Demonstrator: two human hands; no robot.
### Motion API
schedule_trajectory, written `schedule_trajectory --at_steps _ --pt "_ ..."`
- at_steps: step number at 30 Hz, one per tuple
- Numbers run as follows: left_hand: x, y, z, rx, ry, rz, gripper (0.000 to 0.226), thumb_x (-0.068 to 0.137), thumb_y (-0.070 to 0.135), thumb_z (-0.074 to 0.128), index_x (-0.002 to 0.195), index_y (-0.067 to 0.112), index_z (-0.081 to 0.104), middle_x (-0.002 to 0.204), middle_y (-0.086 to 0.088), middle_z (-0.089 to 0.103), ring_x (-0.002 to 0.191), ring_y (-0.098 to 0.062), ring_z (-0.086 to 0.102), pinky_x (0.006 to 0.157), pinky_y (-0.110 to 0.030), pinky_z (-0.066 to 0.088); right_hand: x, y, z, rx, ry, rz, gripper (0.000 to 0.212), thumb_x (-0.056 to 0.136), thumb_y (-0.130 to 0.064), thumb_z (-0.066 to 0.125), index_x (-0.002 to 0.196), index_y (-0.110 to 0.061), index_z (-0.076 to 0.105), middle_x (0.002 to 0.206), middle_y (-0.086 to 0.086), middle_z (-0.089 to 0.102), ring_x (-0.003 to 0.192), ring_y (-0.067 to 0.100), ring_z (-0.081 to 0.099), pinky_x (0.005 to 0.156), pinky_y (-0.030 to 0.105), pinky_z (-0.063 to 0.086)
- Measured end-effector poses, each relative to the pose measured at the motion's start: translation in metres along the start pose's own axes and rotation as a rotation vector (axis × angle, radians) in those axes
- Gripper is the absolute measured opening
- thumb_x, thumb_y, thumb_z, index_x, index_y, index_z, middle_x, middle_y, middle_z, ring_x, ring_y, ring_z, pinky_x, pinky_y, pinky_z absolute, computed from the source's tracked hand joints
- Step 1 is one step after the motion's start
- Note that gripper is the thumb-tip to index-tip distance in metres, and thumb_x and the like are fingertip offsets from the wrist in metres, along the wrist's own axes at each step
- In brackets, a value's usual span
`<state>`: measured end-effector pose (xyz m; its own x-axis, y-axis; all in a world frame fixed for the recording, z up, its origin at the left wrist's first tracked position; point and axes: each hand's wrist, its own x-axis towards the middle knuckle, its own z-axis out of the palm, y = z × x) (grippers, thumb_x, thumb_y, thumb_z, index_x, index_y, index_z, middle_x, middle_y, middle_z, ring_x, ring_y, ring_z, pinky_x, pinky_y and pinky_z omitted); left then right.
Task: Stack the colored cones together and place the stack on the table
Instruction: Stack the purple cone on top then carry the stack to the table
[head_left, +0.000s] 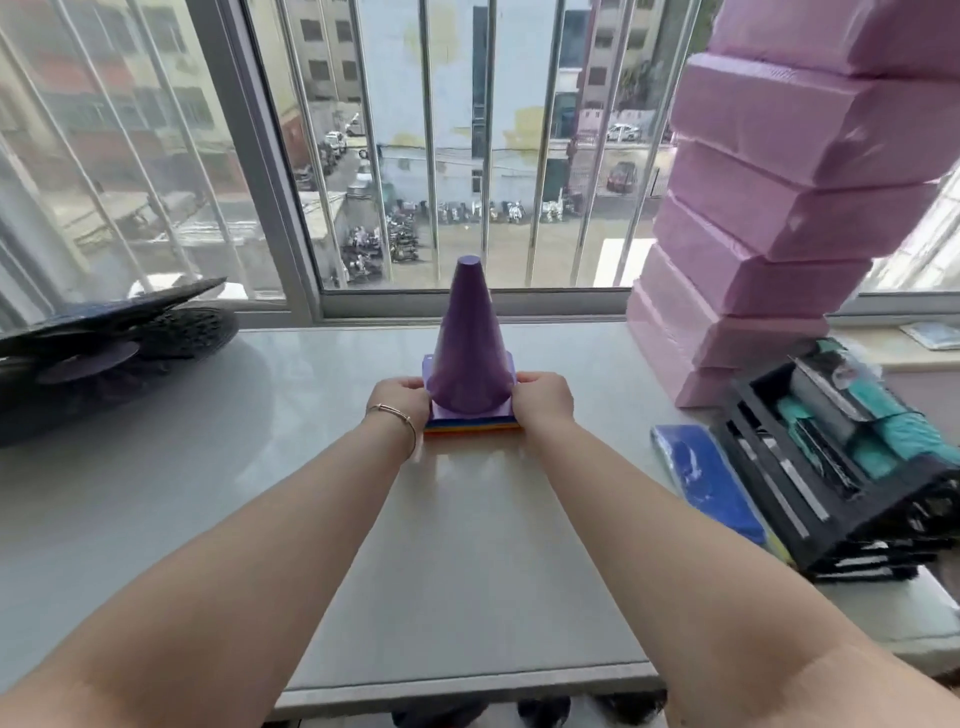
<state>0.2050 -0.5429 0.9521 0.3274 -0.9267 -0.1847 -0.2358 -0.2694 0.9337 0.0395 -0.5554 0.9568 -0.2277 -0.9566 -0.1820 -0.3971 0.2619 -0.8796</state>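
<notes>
A stack of cones (470, 343) stands upright on the pale table (467, 545), a purple cone on top. Under its square purple base, edges of blue, yellow and orange bases show in a thin layered pile. My left hand (397, 400) grips the left side of the stacked bases, a thin bracelet on the wrist. On the opposite side my right hand (543, 397) holds the bases. Both arms reach straight forward from the near edge. The cones below the purple one are hidden except for their base rims.
A tall leaning stack of pink foam blocks (779, 228) rises at the right. In front of it lie a black rack of tools (841, 457) and a blue packet (701, 478). Dark disc-shaped items (104, 338) sit at the left. A barred window (431, 156) runs behind.
</notes>
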Motion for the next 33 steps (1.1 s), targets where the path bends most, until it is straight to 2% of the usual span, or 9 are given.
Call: schedule_trajectory --at_steps 4,8,10,12,15,17,20,25,33 --pt "0.025 0.002 0.004 0.068 -0.034 0.056 0.016 0.066 0.012 0.052 0.058 0.013 0.065 0.058 0.003 0.043 0.066 -0.021 0.032 0.055 -0.026 0.028 0.017 -0.006 0.004 -0.040 0.037 -0.006 0.024 0.073 0.001 0.044 0.057 -0.014 0.053 0.058 -0.003 0.034 0.056 0.017 0.028 0.049 0.030 0.027" --pt "0.054 -0.001 0.007 0.108 -0.041 0.063 0.024 0.072 0.000 0.049 0.053 0.011 0.058 0.064 0.003 0.039 0.070 -0.021 0.029 0.056 -0.028 0.023 0.034 -0.010 0.012 -0.050 0.037 -0.011 0.023 0.071 0.002 0.043 0.059 -0.016 0.052 0.066 -0.005 0.033 0.063 0.018 0.026 0.050 0.030 0.023" --pt "0.064 -0.001 0.007 0.115 -0.040 0.070 0.026 0.070 0.001 0.050 0.049 0.013 0.057 0.065 0.003 0.036 0.070 -0.021 0.027 0.057 -0.030 0.023 0.044 -0.010 0.017 -0.048 0.037 0.000 0.022 0.070 0.000 0.043 0.059 -0.014 0.056 0.066 -0.005 0.035 0.063 0.017 0.027 0.051 0.029 0.024" --pt "0.071 0.002 0.006 0.115 -0.044 0.072 0.023 0.064 0.005 0.046 0.045 0.015 0.055 0.065 0.001 0.031 0.070 -0.023 0.025 0.057 -0.031 0.021 0.054 -0.010 0.022 -0.039 0.046 0.014 0.026 0.068 -0.001 0.044 0.070 -0.006 0.069 0.068 -0.004 0.042 0.067 0.016 0.030 0.056 0.028 0.029" --pt "0.080 0.003 0.004 0.140 -0.050 0.084 0.025 0.063 0.002 0.044 0.043 0.016 0.051 0.066 0.001 0.027 0.072 -0.022 0.023 0.058 -0.031 0.018 0.065 -0.010 0.028 -0.022 0.063 0.019 0.030 0.067 -0.001 0.044 0.080 -0.003 0.071 0.067 -0.002 0.044 0.067 0.016 0.031 0.058 0.028 0.032" --pt "0.088 0.003 0.004 0.162 -0.042 0.082 0.031 0.069 -0.003 0.048 0.044 0.014 0.049 0.066 0.001 0.028 0.071 -0.022 0.023 0.058 -0.030 0.019 0.070 -0.011 0.031 -0.033 0.083 0.006 0.031 0.066 -0.001 0.043 0.083 -0.001 0.070 0.068 0.000 0.043 0.068 0.018 0.032 0.058 0.028 0.031" --pt "0.096 0.000 0.005 0.159 -0.028 0.060 0.024 0.069 -0.003 0.048 0.051 0.013 0.051 0.065 -0.006 0.031 0.070 -0.021 0.026 0.061 -0.029 0.022 0.074 -0.013 0.035 -0.035 0.096 -0.011 0.032 0.063 0.000 0.041 0.080 0.000 0.068 0.068 0.002 0.043 0.070 0.020 0.031 0.058 0.029 0.030" --pt "0.099 0.002 0.006 0.146 -0.006 0.039 0.020 0.067 -0.001 0.049 0.054 0.014 0.054 0.062 -0.002 0.034 0.069 -0.021 0.027 0.062 -0.029 0.026 0.077 -0.018 0.036 -0.010 0.071 -0.017 0.041 0.065 0.001 0.039 0.088 -0.006 0.073 0.074 0.011 0.061 0.073 0.022 0.042 0.064 0.028 0.039" --pt "0.100 0.007 0.002 0.206 -0.022 0.054 0.015 0.059 0.010 0.049 0.057 0.014 0.063 0.062 0.001 0.039 0.066 -0.023 0.031 0.061 -0.028 0.032 0.076 -0.020 0.034 -0.063 0.040 -0.060 0.038 0.065 0.002 0.037 0.085 -0.004 0.069 0.072 0.003 0.050 0.070 0.021 0.034 0.061 0.030 0.032"
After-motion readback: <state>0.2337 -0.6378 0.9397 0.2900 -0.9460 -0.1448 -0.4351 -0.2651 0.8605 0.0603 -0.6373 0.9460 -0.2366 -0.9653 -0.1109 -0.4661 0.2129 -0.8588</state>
